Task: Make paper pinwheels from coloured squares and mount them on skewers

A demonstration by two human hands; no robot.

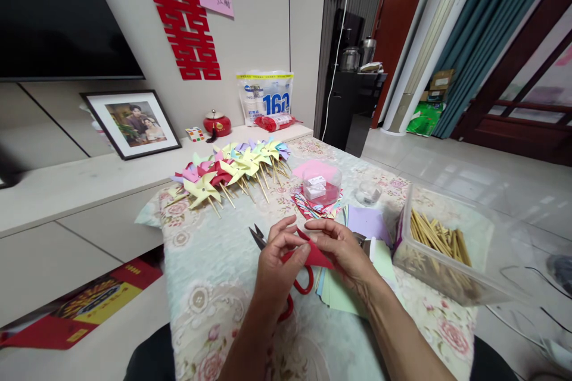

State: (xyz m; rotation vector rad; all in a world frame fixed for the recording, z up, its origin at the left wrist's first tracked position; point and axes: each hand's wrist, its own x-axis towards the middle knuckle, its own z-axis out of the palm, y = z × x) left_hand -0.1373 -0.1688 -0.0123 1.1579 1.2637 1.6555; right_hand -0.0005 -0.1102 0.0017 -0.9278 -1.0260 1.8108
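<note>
Both my hands meet over the middle of the table around a piece of red paper (319, 257). My left hand (282, 256) grips its left side between thumb and fingers, and my right hand (342, 248) pinches it from the right. Part of the paper stands up folded or bent between the fingertips; the rest of its shape is hidden. Under my left hand lies a pair of scissors (304, 281) with red handles, blades pointing away to the left. Beside my right hand a stack of coloured paper (346, 293), pale green on top, rests on the cloth.
Paper pinwheels (250, 164) on sticks lie in a pile at the back left. A clear round container (330, 190) sits over cut paper strips, near a small clear dish (369, 192). At right stands a plastic bin (440, 277) of wooden sticks (440, 238).
</note>
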